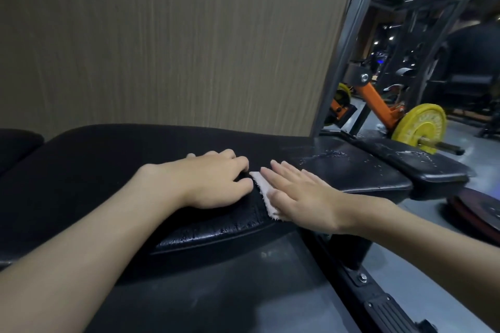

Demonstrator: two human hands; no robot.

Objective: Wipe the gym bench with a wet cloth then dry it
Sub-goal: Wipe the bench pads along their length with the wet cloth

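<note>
Your right hand (300, 197) lies flat, fingers straight, pressing the white cloth (263, 189) onto the black bench surface (108, 159). Your left hand (213, 181) rests just beside the cloth, fingers loosely curled, holding nothing. The lettering on the yellow weight plate (422, 124) is too blurred to read.

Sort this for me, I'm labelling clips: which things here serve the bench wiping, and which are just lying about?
In use: cloth, bench pad, right hand flat on the cloth, left hand resting on the pad.
Lying about: yellow weight plate, orange frame, dark plate on the floor.
</note>
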